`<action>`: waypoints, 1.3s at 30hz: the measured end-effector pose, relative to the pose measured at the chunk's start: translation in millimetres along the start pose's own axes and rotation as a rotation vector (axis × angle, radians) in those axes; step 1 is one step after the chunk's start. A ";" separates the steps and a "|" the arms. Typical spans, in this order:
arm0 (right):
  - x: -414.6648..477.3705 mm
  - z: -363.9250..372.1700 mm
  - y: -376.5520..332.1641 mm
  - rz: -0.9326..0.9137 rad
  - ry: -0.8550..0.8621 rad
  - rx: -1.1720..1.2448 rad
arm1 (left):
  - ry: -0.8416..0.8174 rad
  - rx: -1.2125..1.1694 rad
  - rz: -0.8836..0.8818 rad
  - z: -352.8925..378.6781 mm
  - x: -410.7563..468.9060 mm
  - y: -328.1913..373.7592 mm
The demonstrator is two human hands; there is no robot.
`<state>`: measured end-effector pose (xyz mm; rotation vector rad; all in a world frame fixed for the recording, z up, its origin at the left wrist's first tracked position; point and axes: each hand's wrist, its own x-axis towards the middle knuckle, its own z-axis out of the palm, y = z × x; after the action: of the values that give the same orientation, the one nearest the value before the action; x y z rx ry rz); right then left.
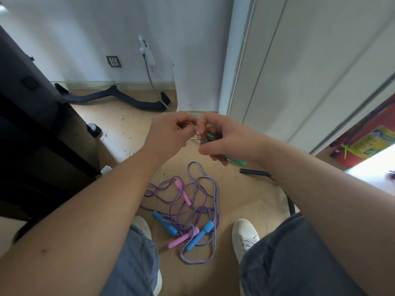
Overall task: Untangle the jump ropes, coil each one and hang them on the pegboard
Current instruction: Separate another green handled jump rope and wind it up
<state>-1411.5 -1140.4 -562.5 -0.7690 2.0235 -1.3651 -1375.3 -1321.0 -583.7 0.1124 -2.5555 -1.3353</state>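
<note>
Green handles point(238, 162): right hand point(226, 139) | cord point(197, 133): left hand point(168, 133) | poster point(369, 142) print blurred

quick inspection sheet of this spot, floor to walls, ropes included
surface: tan floor, small scraps scattered on it
job's things: purple rope with pink handles and striped rope with blue handles tangled on the floor; green-handled rope in hand; pegboard not seen
clutter: black bent bar by wall; black handle at right
grippers: left hand pinches its cord; right hand grips its handles
cables: grey cable down the wall
surroundings: white wall, socket, dark furniture left
</note>
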 end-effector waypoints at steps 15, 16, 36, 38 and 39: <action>-5.9 0.1 21.3 0.127 0.109 -0.193 | -0.305 -0.159 -0.252 6.1 -6.9 5.0; -7.1 0.3 20.4 0.125 0.116 -0.165 | -0.325 -0.173 -0.261 6.7 -8.2 5.1; -34.1 14.4 1.6 0.131 0.413 0.323 | -0.264 -0.345 -0.187 13.6 -50.0 32.2; -37.9 18.1 -5.9 0.117 0.441 0.369 | -0.222 -0.396 -0.198 13.0 -56.6 38.1; -39.4 19.7 -10.0 0.108 0.453 0.377 | -0.203 -0.430 -0.207 11.6 -59.5 42.9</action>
<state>-1369.3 -1126.8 -553.7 -0.1898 1.9941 -1.9089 -1318.9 -1276.0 -566.3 0.1698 -2.3944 -2.0377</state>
